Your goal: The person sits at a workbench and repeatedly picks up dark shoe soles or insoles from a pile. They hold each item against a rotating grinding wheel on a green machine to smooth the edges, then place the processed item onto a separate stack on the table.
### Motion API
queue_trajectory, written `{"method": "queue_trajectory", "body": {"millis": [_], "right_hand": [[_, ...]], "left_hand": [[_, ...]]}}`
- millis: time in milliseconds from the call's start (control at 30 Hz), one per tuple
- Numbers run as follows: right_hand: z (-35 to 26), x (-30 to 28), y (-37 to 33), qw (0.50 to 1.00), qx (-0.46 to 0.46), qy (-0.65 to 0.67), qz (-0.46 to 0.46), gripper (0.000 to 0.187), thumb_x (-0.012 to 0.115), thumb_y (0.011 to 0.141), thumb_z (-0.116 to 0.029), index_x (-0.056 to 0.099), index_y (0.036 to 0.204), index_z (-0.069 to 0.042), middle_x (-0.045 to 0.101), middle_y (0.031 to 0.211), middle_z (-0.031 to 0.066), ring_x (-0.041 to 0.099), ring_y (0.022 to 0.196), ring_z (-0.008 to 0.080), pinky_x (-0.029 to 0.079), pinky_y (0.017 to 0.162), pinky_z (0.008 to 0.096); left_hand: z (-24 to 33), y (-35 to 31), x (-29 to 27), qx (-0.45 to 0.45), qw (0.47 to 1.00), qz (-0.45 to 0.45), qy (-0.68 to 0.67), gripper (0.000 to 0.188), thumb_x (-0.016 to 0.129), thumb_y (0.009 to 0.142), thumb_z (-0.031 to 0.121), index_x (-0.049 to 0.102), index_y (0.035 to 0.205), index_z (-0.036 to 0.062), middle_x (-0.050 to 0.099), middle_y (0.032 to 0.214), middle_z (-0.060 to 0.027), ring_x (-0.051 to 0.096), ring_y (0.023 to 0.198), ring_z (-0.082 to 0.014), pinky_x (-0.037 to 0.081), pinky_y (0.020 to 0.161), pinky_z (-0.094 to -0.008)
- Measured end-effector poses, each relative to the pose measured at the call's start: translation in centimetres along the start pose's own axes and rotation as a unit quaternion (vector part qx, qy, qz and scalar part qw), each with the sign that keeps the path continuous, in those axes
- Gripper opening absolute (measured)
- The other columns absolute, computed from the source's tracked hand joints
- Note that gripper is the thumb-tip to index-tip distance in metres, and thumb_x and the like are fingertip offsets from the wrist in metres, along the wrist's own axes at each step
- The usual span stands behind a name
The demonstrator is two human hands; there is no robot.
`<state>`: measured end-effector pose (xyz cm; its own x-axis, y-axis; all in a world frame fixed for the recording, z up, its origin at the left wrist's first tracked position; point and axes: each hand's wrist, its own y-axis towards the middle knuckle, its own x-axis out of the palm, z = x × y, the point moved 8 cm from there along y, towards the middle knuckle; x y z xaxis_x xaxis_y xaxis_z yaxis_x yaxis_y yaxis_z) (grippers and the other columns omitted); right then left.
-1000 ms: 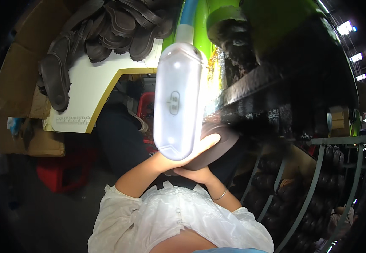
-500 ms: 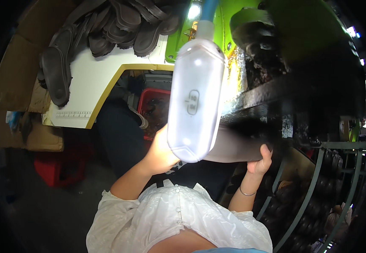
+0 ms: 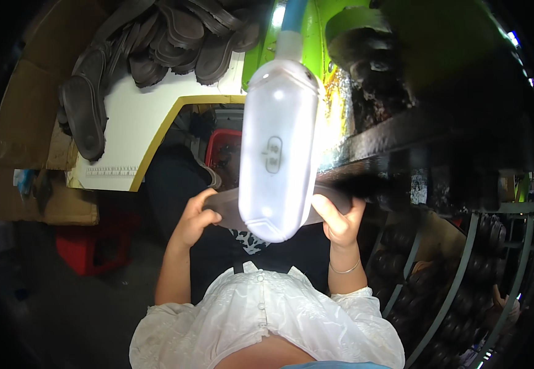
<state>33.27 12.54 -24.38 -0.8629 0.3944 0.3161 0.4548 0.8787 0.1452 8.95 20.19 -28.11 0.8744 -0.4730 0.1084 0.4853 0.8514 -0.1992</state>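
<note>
A grey-brown shoe sole (image 3: 230,208) lies crosswise in front of me, its middle hidden behind a lit lamp. My left hand (image 3: 195,222) pinches its left end between thumb and fingers. Near its other end, my right hand (image 3: 339,225) grips it, thumb on the near side. The white lamp (image 3: 278,150), long and round-ended, hangs over the sole and glares strongly. Just beyond the right hand stands a dark, grimy machine (image 3: 377,138).
Several grey-brown soles (image 3: 174,31) are heaped on a white table (image 3: 125,129) at far left. A red basket (image 3: 214,150) sits below the table's cut-out. A red stool (image 3: 91,249) is at left, cardboard (image 3: 24,92) beside the table. Metal rack bars (image 3: 445,295) stand at right.
The sole has moved left, away from the machine side. My left hand has come out from behind the lamp onto its left end; my right hand has shifted left and now grips it more fully.
</note>
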Motion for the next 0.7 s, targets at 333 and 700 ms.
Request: {"method": "queue_trajectory", "body": {"millis": [333, 700], "right_hand": [[-1.3, 5.2, 3.0, 0.948, 0.031, -0.226, -0.223, 0.024, 0.07, 0.071, -0.005, 0.061, 0.092, 0.005, 0.062, 0.085, 0.0072, 0.058, 0.077, 0.0127, 0.048, 0.071, 0.0261], [3.6, 0.1, -5.1, 0.865, 0.205, -0.179, -0.422, 0.049, 0.071, 0.071, -0.008, 0.05, 0.114, 0.005, 0.057, 0.109, 0.0098, 0.052, 0.1, 0.0151, 0.039, 0.089, 0.0293]], "left_hand": [[2.5, 1.0, 9.5, 0.126, 0.978, -0.12, 0.114, 0.031, 0.066, 0.074, 0.011, 0.058, 0.101, -0.0019, 0.064, 0.089, -0.0123, 0.061, 0.081, -0.0192, 0.047, 0.074, -0.0304], [3.8, 2.4, 9.4, 0.15, 0.988, -0.013, -0.032, 0.024, 0.061, 0.081, 0.008, 0.059, 0.103, -0.0032, 0.063, 0.09, -0.0084, 0.058, 0.081, -0.0131, 0.047, 0.074, -0.0261]]}}
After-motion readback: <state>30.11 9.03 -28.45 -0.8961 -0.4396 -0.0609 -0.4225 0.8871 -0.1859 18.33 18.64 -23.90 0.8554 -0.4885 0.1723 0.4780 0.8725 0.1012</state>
